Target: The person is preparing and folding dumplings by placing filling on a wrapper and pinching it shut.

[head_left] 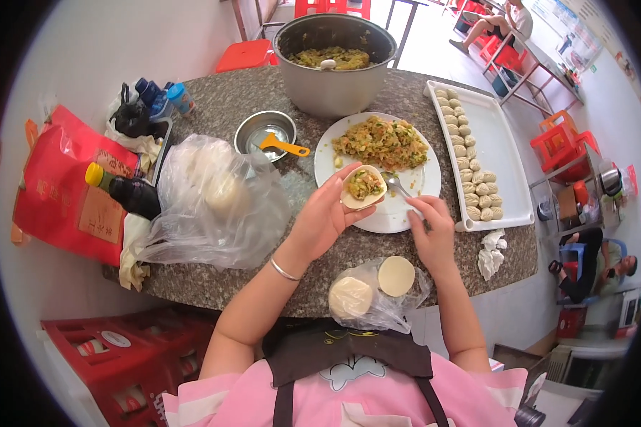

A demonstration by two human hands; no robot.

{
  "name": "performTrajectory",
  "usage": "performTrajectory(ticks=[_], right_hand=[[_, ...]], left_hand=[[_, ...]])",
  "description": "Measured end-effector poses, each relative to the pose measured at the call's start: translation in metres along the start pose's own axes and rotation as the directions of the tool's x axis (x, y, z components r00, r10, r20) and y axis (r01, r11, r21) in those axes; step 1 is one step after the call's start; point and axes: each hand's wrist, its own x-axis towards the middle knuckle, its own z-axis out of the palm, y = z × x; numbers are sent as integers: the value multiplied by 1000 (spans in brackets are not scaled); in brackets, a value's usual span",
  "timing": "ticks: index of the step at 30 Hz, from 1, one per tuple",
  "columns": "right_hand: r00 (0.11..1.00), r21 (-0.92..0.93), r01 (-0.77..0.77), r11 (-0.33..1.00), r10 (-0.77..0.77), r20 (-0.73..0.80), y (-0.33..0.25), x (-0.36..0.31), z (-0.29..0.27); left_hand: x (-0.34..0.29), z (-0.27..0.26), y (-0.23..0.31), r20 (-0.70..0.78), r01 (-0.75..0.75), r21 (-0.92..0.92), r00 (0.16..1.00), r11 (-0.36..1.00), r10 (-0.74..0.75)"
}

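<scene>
My left hand (pixel 322 215) cups a round dumpling wrapper (pixel 379 197) with a mound of chopped filling (pixel 364 184) on it. In my right hand (pixel 433 226) is a metal spoon (pixel 397 186), its bowl at the filling on the plate. The white plate (pixel 386 222) carries a heap of vegetable filling (pixel 384 142) on its far half. Close to my body, two stacks of wrappers (pixel 351 297) lie on a clear plastic bag (pixel 377 320). To the right, a white tray (pixel 502 160) holds rows of pleated dumplings (pixel 470 181) along its left side.
A large grey pot (pixel 332 82) of filling stands at the back. Left of the plate are a steel bowl (pixel 246 135) with an orange-handled scraper (pixel 283 146), and a plastic bag of dough (pixel 217 199). A dark bottle (pixel 132 196) and red bag (pixel 71 192) sit farther left. Crumpled tissue (pixel 491 254) lies near the tray.
</scene>
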Motion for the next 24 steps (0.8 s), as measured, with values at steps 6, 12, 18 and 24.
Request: performTrajectory(ticks=[6,12,18,24], right_hand=[[872,746,-486,455,191,451,-11,24,38],[703,705,-695,-144,71,708,-2,38,37],[675,674,-738,44,10,738,-2,39,34],[759,737,-638,224,22,651,-2,34,38]], left_hand=[[-4,9,-9,131,-63,10,989,998,62],[-10,13,-3,90,-215,696,973,685,214],[-7,10,-6,137,-264,877,938,401,318],[-6,2,-6,219,-361,898,863,251,456]])
